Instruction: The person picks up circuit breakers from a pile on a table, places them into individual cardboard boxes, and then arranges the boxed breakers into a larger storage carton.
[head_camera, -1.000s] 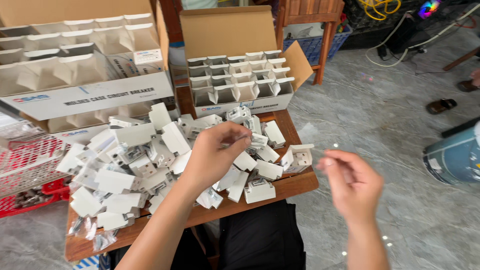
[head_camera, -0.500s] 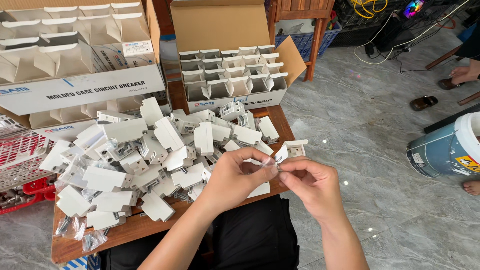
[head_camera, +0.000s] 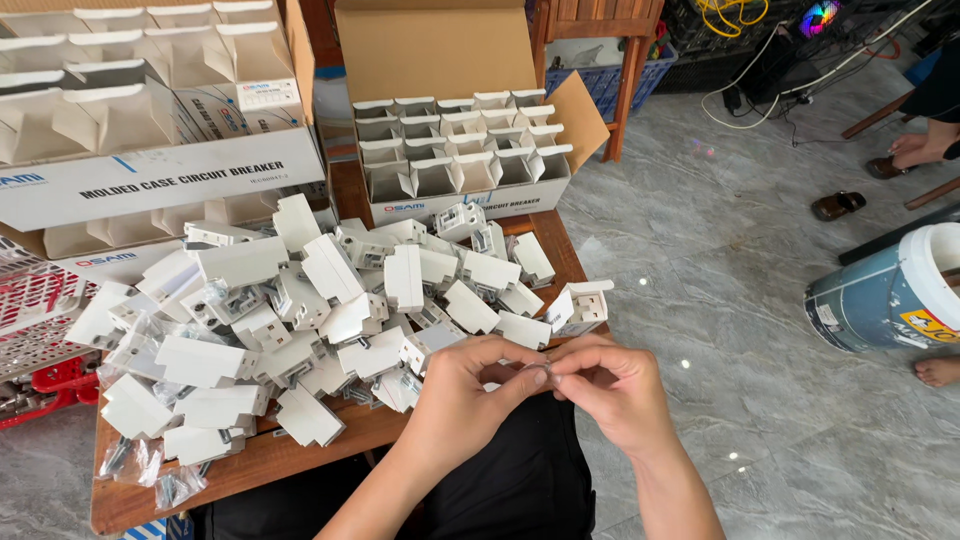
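Note:
My left hand (head_camera: 470, 390) and my right hand (head_camera: 615, 385) meet in front of the table's near edge. Their fingertips pinch one small metal part (head_camera: 540, 368) between them; its shape is too small to tell. Just beyond the hands lies a heap of white plastic breaker units (head_camera: 330, 300) on a wooden table (head_camera: 250, 465). One white unit (head_camera: 582, 305) stands alone at the table's right edge, close above my right hand.
An open carton of small white boxes (head_camera: 460, 150) stands at the table's back, another big carton (head_camera: 150, 120) at back left. A red and white basket (head_camera: 40, 320) sits left. On the grey floor: a blue and white bucket (head_camera: 890, 295), a person's bare feet (head_camera: 920, 150).
My left hand lifted off the heap and came toward me. My right hand moved in from the right, and both now pinch the small part together.

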